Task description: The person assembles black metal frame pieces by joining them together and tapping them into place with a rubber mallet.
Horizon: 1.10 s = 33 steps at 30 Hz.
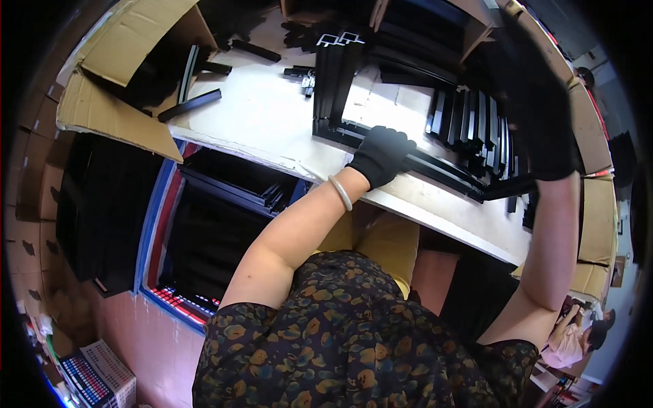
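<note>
My left hand (382,155), in a black glove, is closed around the near rail of a black rectangular frame (445,173) on the white worktable (252,129). At the frame's left side, several long black bars (333,85) lie together, with bright, hollow ends at the far side. My right hand (534,102), also gloved in black, is raised over the right end of the table. Blur and the dark background hide its fingers, so I cannot make out whether it holds anything. Just left of it lies a row of short black bars (469,126).
An open cardboard box (126,115) with black bars stands at the left. Small metal pieces (308,83) lie on the table. Below is a blue-edged rack (153,224) of black frames. More cartons (595,224) line the right, where another person (571,340) sits farther off.
</note>
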Available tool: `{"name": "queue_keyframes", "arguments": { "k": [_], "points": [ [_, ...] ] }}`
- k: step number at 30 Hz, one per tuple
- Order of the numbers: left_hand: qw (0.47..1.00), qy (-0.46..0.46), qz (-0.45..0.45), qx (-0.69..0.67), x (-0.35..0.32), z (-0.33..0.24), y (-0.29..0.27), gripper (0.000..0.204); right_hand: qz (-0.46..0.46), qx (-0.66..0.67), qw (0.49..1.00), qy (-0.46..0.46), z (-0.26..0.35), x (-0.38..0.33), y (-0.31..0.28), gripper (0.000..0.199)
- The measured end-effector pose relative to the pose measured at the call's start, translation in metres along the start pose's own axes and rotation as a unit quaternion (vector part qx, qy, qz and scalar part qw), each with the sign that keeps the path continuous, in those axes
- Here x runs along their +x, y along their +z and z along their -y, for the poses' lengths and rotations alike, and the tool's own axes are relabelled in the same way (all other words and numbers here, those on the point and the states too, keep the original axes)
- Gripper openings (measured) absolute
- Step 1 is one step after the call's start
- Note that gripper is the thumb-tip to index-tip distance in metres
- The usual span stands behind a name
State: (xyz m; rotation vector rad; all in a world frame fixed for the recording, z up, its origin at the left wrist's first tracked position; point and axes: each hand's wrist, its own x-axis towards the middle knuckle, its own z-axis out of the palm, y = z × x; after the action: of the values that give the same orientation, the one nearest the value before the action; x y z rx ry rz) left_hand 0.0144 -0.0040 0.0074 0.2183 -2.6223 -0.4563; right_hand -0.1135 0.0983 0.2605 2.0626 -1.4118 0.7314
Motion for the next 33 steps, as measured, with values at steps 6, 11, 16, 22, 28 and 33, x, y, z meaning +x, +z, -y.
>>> {"name": "queue_keyframes", "arguments": {
  "k": [6, 11, 16, 22, 28, 33],
  "points": [
    [1.000, 0.001, 0.008, 0.002, 0.002, -0.001, 0.003, 0.048, 0.246, 0.020, 0.963, 0.104, 0.005, 0.011, 0.004, 0.044],
    [0.999, 0.008, 0.038, 0.006, 0.010, 0.000, 0.006, 0.050, 0.259, -0.047, 0.954, 0.146, 0.028, -0.001, 0.025, 0.041],
    [0.964, 0.132, -0.214, -0.090, -0.029, -0.005, -0.026, 0.052, 0.249, -0.052, 0.949, 0.187, 0.010, -0.009, -0.014, 0.041],
    [0.908, -0.159, -0.357, -0.152, -0.063, 0.081, -0.071, 0.098, 0.134, -0.068, 0.860, 0.487, -0.046, -0.103, -0.115, 0.033],
    [0.889, -0.343, -0.117, -0.280, -0.040, 0.121, -0.047, 0.061, 0.166, -0.042, 0.805, 0.568, -0.044, -0.178, -0.090, 0.017],
    [0.953, -0.210, -0.111, -0.187, 0.028, 0.053, -0.164, 0.055, 0.252, -0.167, 0.880, 0.366, -0.001, -0.218, -0.125, 0.032]
  ]
}}
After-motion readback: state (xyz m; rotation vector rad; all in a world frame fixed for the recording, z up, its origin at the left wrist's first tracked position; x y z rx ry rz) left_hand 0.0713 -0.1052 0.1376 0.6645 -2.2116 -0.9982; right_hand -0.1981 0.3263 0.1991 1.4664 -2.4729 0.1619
